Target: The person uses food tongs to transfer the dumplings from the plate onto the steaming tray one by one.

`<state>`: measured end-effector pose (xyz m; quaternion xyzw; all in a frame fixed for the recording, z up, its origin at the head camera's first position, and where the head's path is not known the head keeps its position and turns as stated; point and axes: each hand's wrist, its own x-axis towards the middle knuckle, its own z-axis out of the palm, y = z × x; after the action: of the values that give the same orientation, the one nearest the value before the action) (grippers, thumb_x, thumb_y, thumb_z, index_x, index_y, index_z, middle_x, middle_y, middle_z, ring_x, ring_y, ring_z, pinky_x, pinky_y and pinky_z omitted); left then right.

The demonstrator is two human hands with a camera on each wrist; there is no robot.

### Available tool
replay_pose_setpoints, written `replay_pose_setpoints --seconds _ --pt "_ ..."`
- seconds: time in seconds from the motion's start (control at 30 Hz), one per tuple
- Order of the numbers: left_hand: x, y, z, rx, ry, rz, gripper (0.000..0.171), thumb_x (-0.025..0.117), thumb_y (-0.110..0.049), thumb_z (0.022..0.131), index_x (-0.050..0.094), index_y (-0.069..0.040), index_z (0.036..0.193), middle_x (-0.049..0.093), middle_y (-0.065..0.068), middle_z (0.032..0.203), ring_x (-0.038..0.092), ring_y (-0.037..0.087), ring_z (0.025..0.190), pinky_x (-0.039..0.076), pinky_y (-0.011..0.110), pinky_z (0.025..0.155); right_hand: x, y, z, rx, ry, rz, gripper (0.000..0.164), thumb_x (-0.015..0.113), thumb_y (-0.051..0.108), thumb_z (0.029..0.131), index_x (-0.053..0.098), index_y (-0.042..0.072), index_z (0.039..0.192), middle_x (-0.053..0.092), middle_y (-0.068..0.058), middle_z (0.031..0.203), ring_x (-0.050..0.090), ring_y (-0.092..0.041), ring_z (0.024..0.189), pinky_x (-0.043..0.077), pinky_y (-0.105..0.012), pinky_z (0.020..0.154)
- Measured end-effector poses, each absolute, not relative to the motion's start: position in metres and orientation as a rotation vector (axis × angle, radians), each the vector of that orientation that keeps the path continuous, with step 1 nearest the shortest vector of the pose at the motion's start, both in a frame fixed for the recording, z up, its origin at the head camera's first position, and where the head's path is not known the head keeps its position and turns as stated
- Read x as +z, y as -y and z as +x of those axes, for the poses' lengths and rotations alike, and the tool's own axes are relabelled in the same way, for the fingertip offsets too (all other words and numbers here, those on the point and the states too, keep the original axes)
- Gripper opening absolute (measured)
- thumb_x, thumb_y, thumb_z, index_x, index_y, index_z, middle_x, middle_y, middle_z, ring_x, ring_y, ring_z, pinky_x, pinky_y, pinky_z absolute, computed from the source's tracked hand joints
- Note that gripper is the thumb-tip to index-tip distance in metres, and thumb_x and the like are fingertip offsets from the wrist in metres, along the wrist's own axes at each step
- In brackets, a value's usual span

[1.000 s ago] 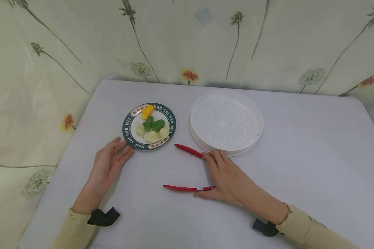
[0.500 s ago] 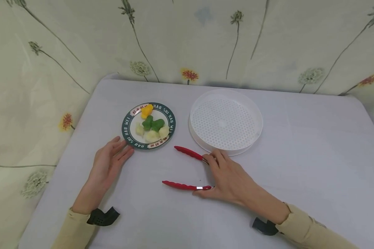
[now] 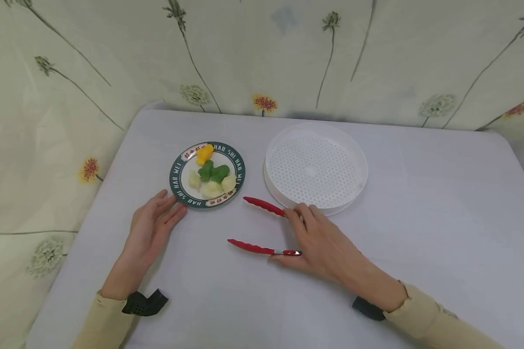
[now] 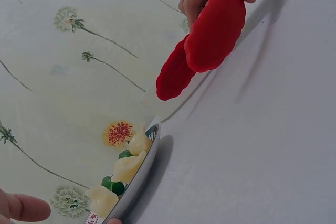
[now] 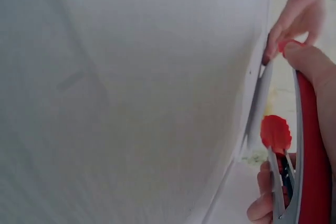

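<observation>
My right hand holds a pair of red-tipped tongs, thumb on one arm and fingers on the other. The tongs' arms stand spread, with nothing between their red tips, which point left. In the left wrist view the tips hang above the tabletop. My left hand lies with its fingers extended at the near left rim of a green-edged plate, a fingertip touching its edge. On the plate sit dumpling-shaped pieces: a yellow one, green ones and several pale ones.
A round white tray with a perforated base stands right of the plate, just beyond my right hand. White cloth covers the table. Behind and to the left hangs a flower-printed sheet.
My right hand has shifted slightly away from me with the tongs. The tongs' tips are a little closer together. My left hand has stayed at the plate.
</observation>
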<state>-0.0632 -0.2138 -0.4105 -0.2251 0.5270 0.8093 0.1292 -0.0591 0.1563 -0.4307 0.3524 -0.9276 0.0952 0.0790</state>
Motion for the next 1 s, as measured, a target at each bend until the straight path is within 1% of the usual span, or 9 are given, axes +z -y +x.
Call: replay_pose_setpoints --seconds 0.2,0.37,0.53,0.73,0.87,1.0 --pt "-0.41 0.212 -0.063 2.355 -1.526 -0.654 0.063 0.029 -0.031 0.119 0.004 -0.015 0.175 0.012 0.014 0.182 0.032 0.026 0.164 0.037 0.031 0.133 -0.427 -0.155 -0.066 0.147 2.682 1.099 0.09 0.077 0.075 0.083 0.061 0.002 0.133 0.062 -0.01 0.107 0.055 -0.02 0.089 0.057 -0.025 0.072" --pt "-0.412 0.212 -0.063 2.358 -1.531 -0.649 0.064 0.03 -0.031 0.119 0.004 -0.015 0.175 0.014 0.014 0.181 0.032 0.026 0.163 0.037 0.031 0.133 -0.425 -0.153 -0.072 0.113 2.637 1.125 0.087 0.076 0.075 0.083 0.063 0.001 0.128 0.063 -0.01 0.104 0.056 -0.02 0.088 0.058 -0.025 0.072" --pt "-0.414 0.212 -0.064 2.368 -1.527 -0.653 0.065 0.032 -0.031 0.119 0.003 -0.014 0.175 0.015 0.015 0.181 0.033 0.025 0.163 0.037 0.031 0.133 -0.422 -0.148 -0.077 0.102 2.609 1.132 0.085 0.075 0.076 0.085 0.064 0.001 0.124 0.062 -0.009 0.1 0.054 -0.021 0.087 0.054 -0.026 0.072" --pt "-0.412 0.213 -0.065 2.365 -1.517 -0.668 0.064 0.033 -0.029 0.119 0.005 -0.015 0.175 0.016 0.014 0.181 0.033 0.025 0.163 0.037 0.032 0.133 -0.421 -0.143 -0.08 0.089 2.607 1.12 0.079 0.078 0.072 0.085 0.064 0.002 0.119 0.06 -0.008 0.094 0.053 -0.021 0.083 0.05 -0.026 0.068" --pt "-0.412 0.212 -0.064 2.357 -1.528 -0.664 0.064 0.034 -0.028 0.118 0.005 -0.015 0.175 0.017 0.014 0.181 0.035 0.025 0.162 0.038 0.031 0.132 -0.419 -0.141 -0.081 0.094 2.631 1.098 0.081 0.08 0.071 0.084 0.062 0.001 0.121 0.06 -0.008 0.094 0.054 -0.02 0.082 0.052 -0.024 0.066" --pt "-0.411 0.212 -0.064 2.358 -1.532 -0.658 0.065 0.034 -0.028 0.118 0.005 -0.015 0.175 0.017 0.014 0.181 0.036 0.024 0.161 0.038 0.031 0.132 -0.417 -0.14 -0.08 0.099 2.656 1.068 0.086 0.08 0.073 0.083 0.061 0.001 0.126 0.061 -0.009 0.098 0.055 -0.019 0.08 0.057 -0.022 0.06"
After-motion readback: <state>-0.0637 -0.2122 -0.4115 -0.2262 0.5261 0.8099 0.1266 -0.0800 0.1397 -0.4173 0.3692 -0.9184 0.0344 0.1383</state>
